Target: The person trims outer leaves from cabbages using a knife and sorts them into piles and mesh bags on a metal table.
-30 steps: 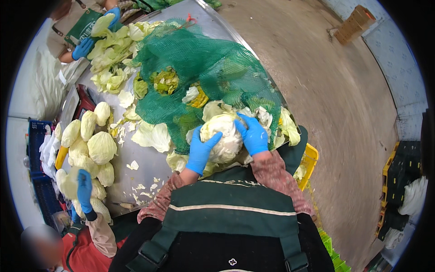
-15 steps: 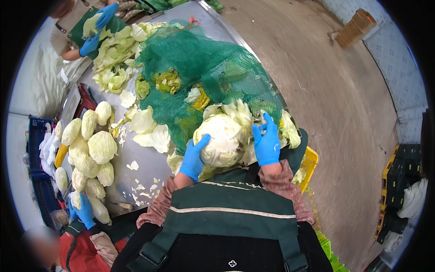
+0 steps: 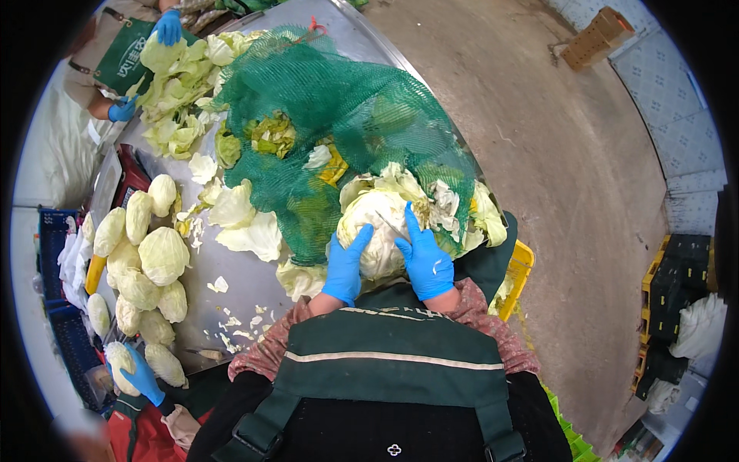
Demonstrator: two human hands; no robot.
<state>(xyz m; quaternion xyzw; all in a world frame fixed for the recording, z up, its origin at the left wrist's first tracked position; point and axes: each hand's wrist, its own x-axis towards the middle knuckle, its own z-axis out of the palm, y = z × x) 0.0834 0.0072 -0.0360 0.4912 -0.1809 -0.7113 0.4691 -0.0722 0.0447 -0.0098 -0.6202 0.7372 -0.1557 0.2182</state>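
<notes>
A pale cabbage (image 3: 375, 219) with loose outer leaves sits in front of me at the near edge of the metal table. My left hand (image 3: 346, 267), in a blue glove, grips its left side with the thumb on top. The gloved right hand (image 3: 428, 264) is on its right side, index finger stretched over the top. The undersides of both hands' fingers are partly hidden. Beyond the cabbage lies a green mesh bag (image 3: 331, 100), with yellowed leaves in and under it. Torn, discoloured leaves (image 3: 444, 206) lie beside my right hand.
Peeled cabbages (image 3: 163, 256) are heaped on the table's left. A co-worker's gloved hand (image 3: 140, 376) holds one there; another person's hand (image 3: 168, 28) works at a leaf pile (image 3: 181, 88), far left. A yellow crate (image 3: 521, 279) stands at right. A small knife (image 3: 208, 354) lies near the left edge.
My right hand has moved left from the loose leaves onto the cabbage. The discoloured leaves there show more openly. At far left, the co-worker's hands have moved apart; the near co-worker's cabbage is lower.
</notes>
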